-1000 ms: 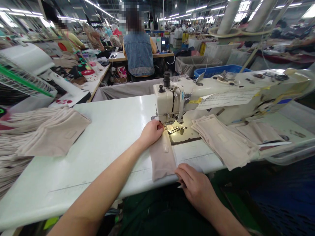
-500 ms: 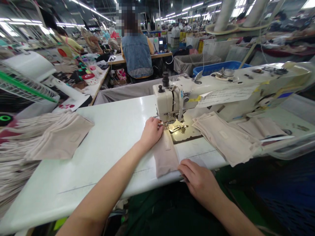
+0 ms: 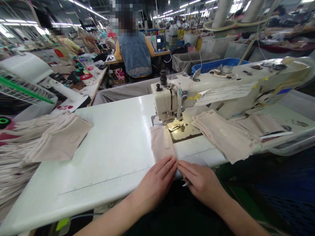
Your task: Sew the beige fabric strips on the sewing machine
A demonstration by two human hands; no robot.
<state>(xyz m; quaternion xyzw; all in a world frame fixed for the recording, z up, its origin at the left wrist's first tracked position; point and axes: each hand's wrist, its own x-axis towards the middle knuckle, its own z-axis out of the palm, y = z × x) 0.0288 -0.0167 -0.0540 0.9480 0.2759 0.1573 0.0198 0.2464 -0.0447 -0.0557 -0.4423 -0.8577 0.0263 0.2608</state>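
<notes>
A narrow beige fabric piece (image 3: 161, 143) with a small sewn patch lies on the white table (image 3: 110, 147), its far end beside the presser foot (image 3: 176, 126) of the cream sewing machine (image 3: 169, 98). My left hand (image 3: 157, 181) lies flat on the fabric's near end, fingers stretched out. My right hand (image 3: 200, 182) rests next to it at the table's front edge, fingers extended and touching the fabric's near right corner. A thin pale tip pokes out from under the right palm; I cannot make out what it is.
A pile of the same beige pieces (image 3: 222, 136) lies right of the needle, and a large fanned stack (image 3: 46, 139) lies at the table's left. A person in a denim vest (image 3: 135, 52) sits with their back to me at the station ahead. A blue bin (image 3: 214, 65) stands behind the machine.
My left hand has left the far end of the fabric by the presser foot and come back to its near end, beside the right hand. The right hand has barely moved.
</notes>
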